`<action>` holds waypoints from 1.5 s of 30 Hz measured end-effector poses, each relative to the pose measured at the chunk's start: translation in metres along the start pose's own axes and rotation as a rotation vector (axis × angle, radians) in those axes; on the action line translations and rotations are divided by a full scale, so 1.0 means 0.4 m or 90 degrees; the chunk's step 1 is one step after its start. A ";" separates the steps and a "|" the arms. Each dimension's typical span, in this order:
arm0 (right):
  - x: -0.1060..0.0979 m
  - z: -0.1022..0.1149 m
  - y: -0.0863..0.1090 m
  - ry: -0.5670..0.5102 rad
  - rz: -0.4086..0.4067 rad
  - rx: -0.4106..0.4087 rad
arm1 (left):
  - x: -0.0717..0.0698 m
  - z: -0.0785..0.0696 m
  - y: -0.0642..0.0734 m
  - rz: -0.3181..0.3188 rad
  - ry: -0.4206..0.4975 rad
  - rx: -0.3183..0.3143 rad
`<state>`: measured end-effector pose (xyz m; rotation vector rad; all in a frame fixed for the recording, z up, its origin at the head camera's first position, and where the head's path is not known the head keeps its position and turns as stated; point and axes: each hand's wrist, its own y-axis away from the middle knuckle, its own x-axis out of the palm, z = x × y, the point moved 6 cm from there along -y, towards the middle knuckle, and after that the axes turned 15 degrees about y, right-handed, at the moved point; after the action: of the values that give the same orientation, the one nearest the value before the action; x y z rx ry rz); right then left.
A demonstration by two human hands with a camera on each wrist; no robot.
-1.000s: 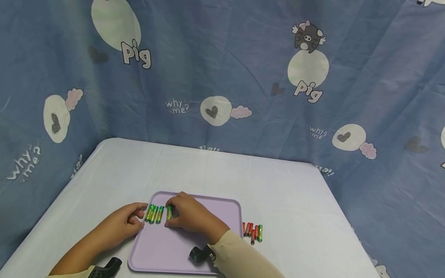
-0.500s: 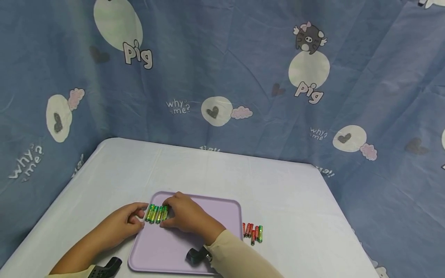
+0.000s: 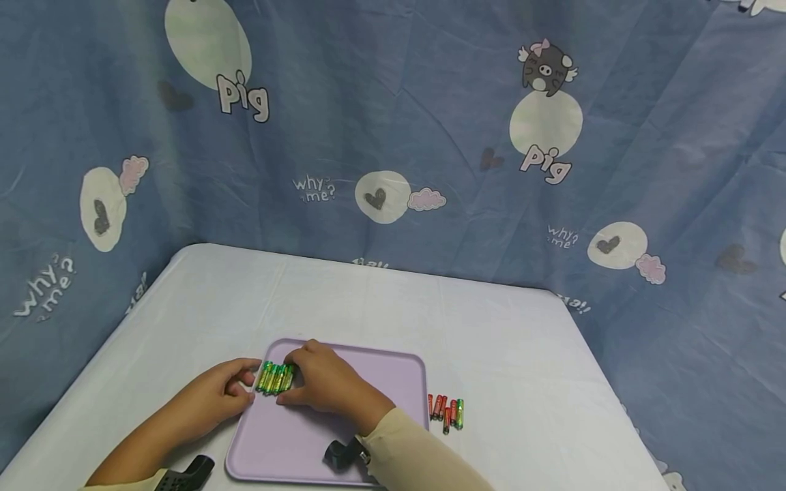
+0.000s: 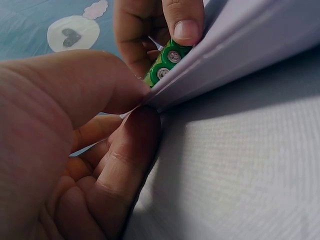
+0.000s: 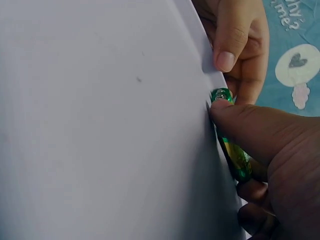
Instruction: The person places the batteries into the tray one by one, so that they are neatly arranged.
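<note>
My right hand [image 3: 328, 380] pinches a green and yellow battery [image 5: 236, 157] end to end between thumb and fingers. This battery lies flush with several similar green batteries [image 3: 270, 378], side by side in a row at the upper left of the lilac tray [image 3: 295, 443]. In the left wrist view, silver battery ends [image 4: 173, 56] show just inside the rim. My left hand [image 3: 217, 392] is at the tray's left edge, fingers bent, thumb and index fingertips at the rim [image 4: 215, 42]. Part of the row is hidden behind my right fingers.
Several red batteries [image 3: 439, 407] and one green battery [image 3: 460, 414] lie on the white tablecloth [image 3: 522, 368] just right of the tray. A blue printed curtain [image 3: 430, 123] hangs behind the table. Black wrist devices [image 3: 344, 455] sit at both sleeves.
My right hand has slid left across the tray with its battery, closing the gap to the others in the row. My left hand has stayed at the rim.
</note>
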<state>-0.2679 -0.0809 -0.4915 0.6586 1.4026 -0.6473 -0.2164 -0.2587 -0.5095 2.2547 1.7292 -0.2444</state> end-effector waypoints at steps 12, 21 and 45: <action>-0.016 -0.021 0.031 -0.031 0.001 0.045 | -0.001 -0.004 0.000 -0.005 -0.017 0.008; -0.034 -0.085 0.094 -0.099 0.008 0.115 | 0.006 -0.003 -0.007 -0.007 -0.014 -0.002; -0.056 -0.266 0.324 -0.085 0.000 0.145 | -0.001 0.001 -0.002 -0.011 -0.017 -0.018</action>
<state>-0.2432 0.0851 -0.4709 0.7796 1.2151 -0.8435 -0.2172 -0.2589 -0.5099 2.2069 1.7286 -0.2518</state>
